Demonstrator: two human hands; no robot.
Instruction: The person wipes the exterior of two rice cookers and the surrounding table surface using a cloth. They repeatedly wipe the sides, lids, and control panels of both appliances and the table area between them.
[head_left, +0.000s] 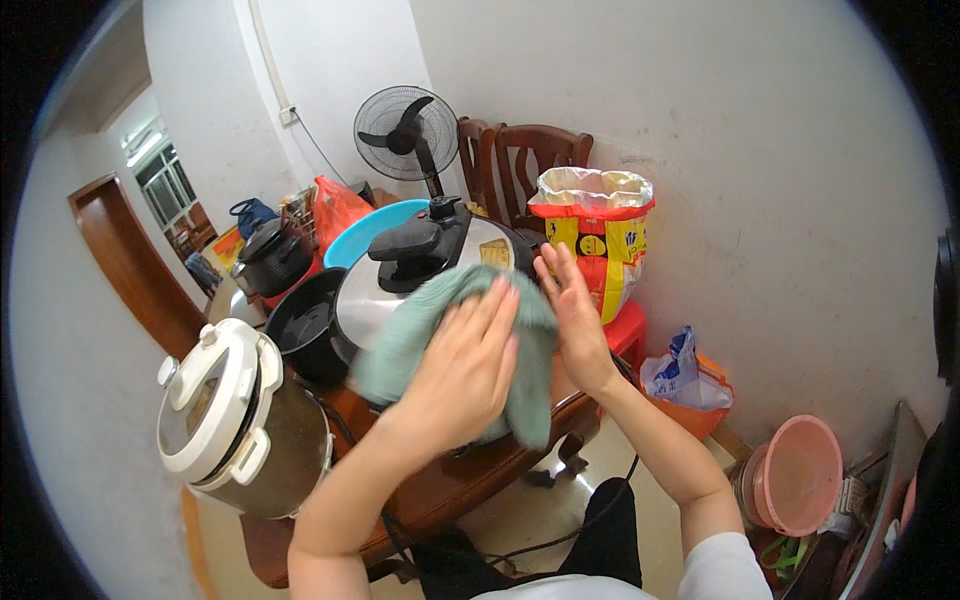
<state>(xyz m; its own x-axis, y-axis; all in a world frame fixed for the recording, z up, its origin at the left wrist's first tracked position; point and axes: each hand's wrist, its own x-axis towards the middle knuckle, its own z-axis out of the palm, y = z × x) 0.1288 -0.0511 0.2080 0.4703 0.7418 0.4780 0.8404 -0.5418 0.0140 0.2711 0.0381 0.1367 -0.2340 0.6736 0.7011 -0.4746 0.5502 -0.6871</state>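
Note:
A pale green cloth (390, 360), blurred by motion, covers the near part of a large pressure cooker's silver and black lid (360, 300). My left hand (472, 349) lies over the cloth and presses it against the cooker, fingers pointing away from me. At the cooker's right edge, my right hand (576, 330) is raised with its fingers extended and slightly apart, holding nothing; whether it touches the cooker cannot be told. The lid's black handle (405, 244) shows beyond the cloth. Most of the cooker's body is hidden.
On the wooden table (442, 495), a white-lidded pressure cooker (262, 442) and a black pot (304, 322) stand to the left. A blue basin (360, 232) is behind. An open bag (592, 240) sits on a red stool (628, 330). A black cord (570, 532) hangs near my legs.

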